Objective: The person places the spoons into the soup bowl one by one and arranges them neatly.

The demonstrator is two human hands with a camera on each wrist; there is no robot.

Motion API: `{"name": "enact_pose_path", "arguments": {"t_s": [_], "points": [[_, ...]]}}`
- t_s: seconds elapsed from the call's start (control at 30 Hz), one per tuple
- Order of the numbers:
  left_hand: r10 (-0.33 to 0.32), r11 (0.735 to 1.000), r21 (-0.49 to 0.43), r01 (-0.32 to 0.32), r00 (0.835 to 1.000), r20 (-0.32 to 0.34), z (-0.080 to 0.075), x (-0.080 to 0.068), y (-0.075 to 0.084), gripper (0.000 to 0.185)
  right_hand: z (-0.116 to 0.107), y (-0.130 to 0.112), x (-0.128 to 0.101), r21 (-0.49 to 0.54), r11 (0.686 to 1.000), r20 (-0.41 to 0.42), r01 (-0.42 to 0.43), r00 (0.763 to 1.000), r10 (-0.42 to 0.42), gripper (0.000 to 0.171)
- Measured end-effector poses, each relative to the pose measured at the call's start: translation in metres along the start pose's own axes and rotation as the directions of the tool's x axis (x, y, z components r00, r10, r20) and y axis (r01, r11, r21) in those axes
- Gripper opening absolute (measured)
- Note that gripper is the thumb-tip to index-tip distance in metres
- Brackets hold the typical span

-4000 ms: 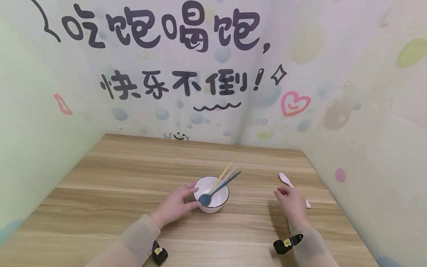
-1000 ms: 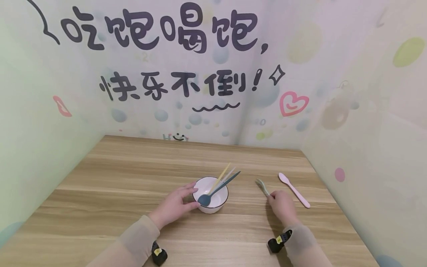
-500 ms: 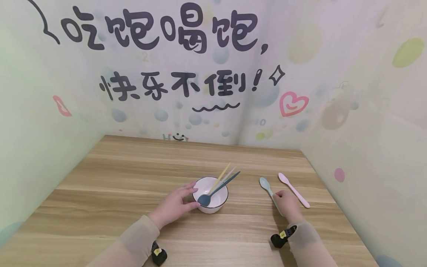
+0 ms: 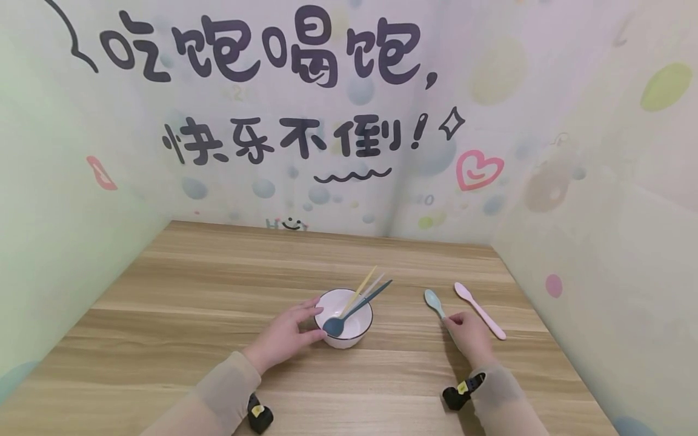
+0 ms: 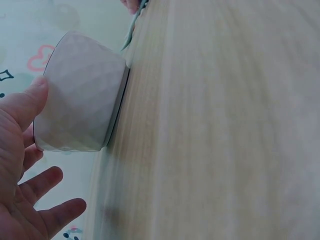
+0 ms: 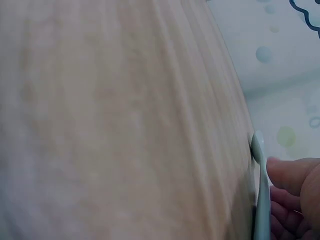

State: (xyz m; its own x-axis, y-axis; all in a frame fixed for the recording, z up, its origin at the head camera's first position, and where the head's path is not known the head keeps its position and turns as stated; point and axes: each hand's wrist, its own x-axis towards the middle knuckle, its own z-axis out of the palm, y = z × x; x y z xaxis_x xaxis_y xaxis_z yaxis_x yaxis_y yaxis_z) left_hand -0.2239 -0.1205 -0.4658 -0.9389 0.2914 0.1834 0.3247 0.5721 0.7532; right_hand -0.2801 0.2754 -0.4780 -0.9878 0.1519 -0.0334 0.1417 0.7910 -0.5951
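Head view, where a left sleeve point(image 4: 215, 390) and a right sleeve point(image 4: 507, 399) are nearest: the left hand point(image 4: 282, 338) has a fairly wide grip, thumb and fingers holding the left side of a white, dark-rimmed bowl point(image 4: 342, 343) on the desk point(image 4: 229, 266). The right hand point(image 4: 469, 336) has a narrow grip, thumb and curled fingers at the neck of a mint-green spoon point(image 4: 433, 301). Its scoop points ahead of them, the long axis running away from the body and slightly left, most of the handle hidden beneath the hand. The bowl is left of this spoon, a gap between. In it lean a dark teal spoon point(image 4: 361, 307), a yellow stick point(image 4: 360, 289) and a paler stick point(image 4: 374, 285). A pink spoon point(image 4: 481, 312) lies right of the mint-green one, roughly parallel and apart. Beyond is a wall point(image 4: 504, 115) with dark lettering point(image 4: 303, 120).
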Motion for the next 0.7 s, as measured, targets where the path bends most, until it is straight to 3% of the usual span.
{"name": "enact_pose_path", "arguments": {"t_s": [0.27, 0.7], "points": [[0.005, 1.000, -0.006, -0.005, 1.000, 0.004, -0.0004, -0.0008, 0.0008, 0.055, 0.0062, 0.0009, -0.0059, 0.029, 0.999, -0.084, 0.027, 0.996, -0.025, 0.032], [-0.004, 1.000, -0.004, 0.004, 1.000, 0.003, -0.0010, -0.0008, 0.0022, 0.055, 0.0103, 0.0019, -0.0092, 0.053, 0.998, -0.105, 0.015, 0.994, -0.009, 0.024]]}}
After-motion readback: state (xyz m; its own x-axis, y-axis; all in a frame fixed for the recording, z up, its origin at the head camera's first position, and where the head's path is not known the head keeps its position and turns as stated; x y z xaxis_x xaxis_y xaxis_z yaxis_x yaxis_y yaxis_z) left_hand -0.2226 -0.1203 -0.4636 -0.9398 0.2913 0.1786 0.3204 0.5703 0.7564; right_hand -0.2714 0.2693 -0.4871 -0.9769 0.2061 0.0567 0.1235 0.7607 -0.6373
